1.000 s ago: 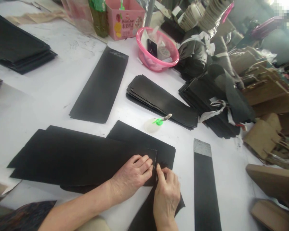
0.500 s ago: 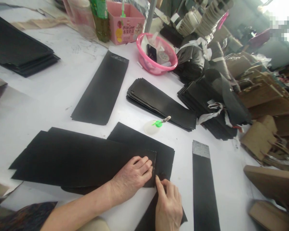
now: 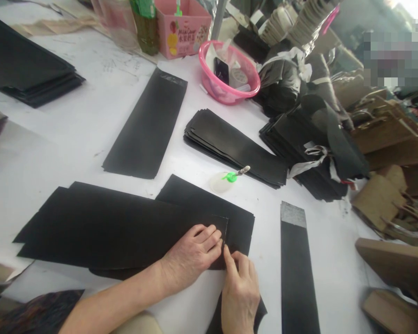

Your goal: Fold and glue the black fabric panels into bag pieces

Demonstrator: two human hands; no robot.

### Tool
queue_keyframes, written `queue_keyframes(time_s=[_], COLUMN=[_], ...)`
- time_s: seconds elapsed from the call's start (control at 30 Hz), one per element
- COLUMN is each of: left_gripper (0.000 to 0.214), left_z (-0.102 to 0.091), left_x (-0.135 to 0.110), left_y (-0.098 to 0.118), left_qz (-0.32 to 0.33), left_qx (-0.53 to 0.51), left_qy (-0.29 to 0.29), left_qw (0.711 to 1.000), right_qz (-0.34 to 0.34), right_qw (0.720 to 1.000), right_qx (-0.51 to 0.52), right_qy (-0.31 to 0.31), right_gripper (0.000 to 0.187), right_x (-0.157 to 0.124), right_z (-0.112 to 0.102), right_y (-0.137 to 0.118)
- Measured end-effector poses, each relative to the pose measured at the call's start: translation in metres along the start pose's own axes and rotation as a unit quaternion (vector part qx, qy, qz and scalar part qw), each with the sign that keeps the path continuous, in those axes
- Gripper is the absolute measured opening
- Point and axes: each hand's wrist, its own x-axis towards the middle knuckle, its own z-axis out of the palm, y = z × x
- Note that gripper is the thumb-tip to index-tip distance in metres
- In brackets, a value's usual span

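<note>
A long black sheet lies across a white table, on top of other black sheets. My left hand presses flat on the sheet's right end, fingers together and bent at the edge. My right hand sits just right of it, thumb and fingers pinched at the sheet's right edge over a lower black piece. Whether it grips the edge or only presses on it is unclear.
A black strip with a grey end lies to the right. A glue bottle with a green cap, black stacks, a single black sheet, a pink basin, and brown card pieces surround the work spot.
My right hand has slid slightly up along the sheet's right edge toward the left hand. The left hand stays pressed in place. The view shifted a little.
</note>
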Motion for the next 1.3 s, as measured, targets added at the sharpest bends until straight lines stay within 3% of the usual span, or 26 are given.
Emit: queue_keyframes(time_s=[0.1,0.3,0.43,0.6,0.7,0.8,0.9,1.0,1.13,1.3], left_gripper=[0.028,0.026,0.028,0.029,0.030,0.027,0.021,0.022,0.023,0.024], left_z=[-0.001,0.000,0.000,-0.001,-0.002,-0.006,-0.014,-0.020,-0.022,-0.019], left_x=[0.000,-0.002,-0.002,-0.002,-0.002,-0.001,0.000,0.000,-0.001,-0.002], left_y=[0.000,0.001,0.000,0.000,0.001,0.003,0.003,0.003,0.003,0.003], left_qz=[-0.001,0.003,0.003,-0.002,-0.008,-0.033,-0.059,-0.066,-0.073,-0.078], left_qx=[-0.002,-0.001,-0.005,-0.010,-0.015,-0.041,-0.085,-0.111,-0.124,-0.138], left_qy=[-0.005,-0.004,-0.006,-0.018,-0.016,-0.018,-0.027,-0.027,-0.027,-0.021], left_qw=[1.000,1.000,1.000,1.000,1.000,0.998,0.994,0.991,0.989,0.987], right_qz=[0.005,0.055,0.039,0.078,0.130,0.151,0.122,0.144,0.253,0.300], right_qw=[1.000,0.997,0.998,0.994,0.991,0.984,0.987,0.987,0.964,0.935], right_qx=[0.010,0.034,0.033,0.071,0.003,-0.062,-0.013,0.038,0.074,0.183], right_qy=[0.015,0.030,0.034,-0.031,0.028,0.076,0.101,0.057,-0.037,-0.043], right_gripper=[0.035,0.030,0.031,0.036,0.038,0.050,0.042,0.025,0.009,0.006], right_x=[-0.007,0.019,-0.006,-0.029,-0.012,0.006,0.009,0.005,0.006,0.011], right_z=[-0.001,-0.001,-0.002,-0.020,-0.036,-0.047,-0.045,-0.030,-0.012,-0.015], right_y=[0.001,-0.007,-0.002,0.020,0.029,0.022,0.000,-0.023,-0.034,-0.029])
